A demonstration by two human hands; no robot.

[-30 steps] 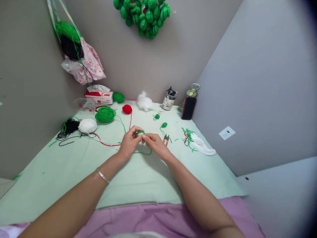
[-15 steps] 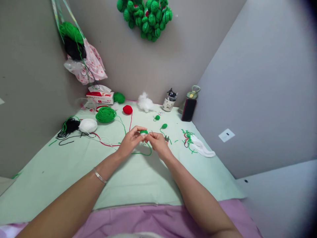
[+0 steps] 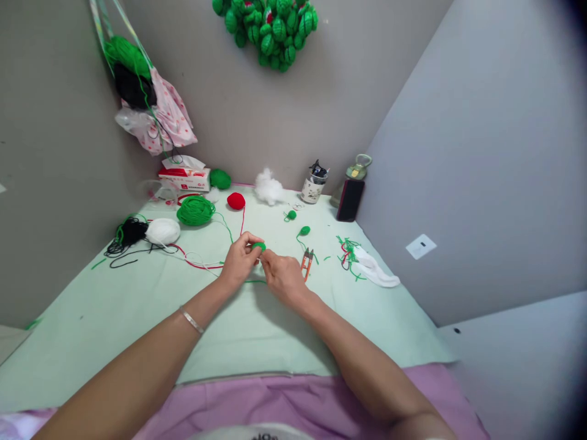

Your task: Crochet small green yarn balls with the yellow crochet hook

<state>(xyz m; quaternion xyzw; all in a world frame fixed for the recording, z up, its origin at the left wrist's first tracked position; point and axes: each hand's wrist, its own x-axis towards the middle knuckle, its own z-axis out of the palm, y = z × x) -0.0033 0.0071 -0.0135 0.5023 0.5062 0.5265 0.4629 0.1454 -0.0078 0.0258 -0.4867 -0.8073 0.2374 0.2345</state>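
Observation:
My left hand [image 3: 239, 261] is closed round a small green crocheted piece [image 3: 259, 246], whose top shows between thumb and fingers. Fingers bent and pressed together, my right hand [image 3: 285, 274] meets the piece from the right; whatever it pinches is hidden. Green yarn [image 3: 255, 282] trails on the cloth below the hands. Just right of my right hand lie orange-handled thread snips [image 3: 307, 263]. Two small green crocheted balls, a nearer one [image 3: 304, 231] and a farther one [image 3: 291, 215], rest beyond it.
Left are balls of green yarn [image 3: 195, 211], white yarn [image 3: 163, 231] and red yarn [image 3: 236, 201], with black yarn [image 3: 131, 232]. Stuffing [image 3: 269, 187], a cup [image 3: 312, 188] and a phone [image 3: 351, 200] stand behind. Yarn scraps [image 3: 349, 253] lie right.
Both hands have shifted slightly left, and my right hand has turned, back upward. The piece's white part and a thin grey tip at my right fingers are now hidden. The snips show more fully.

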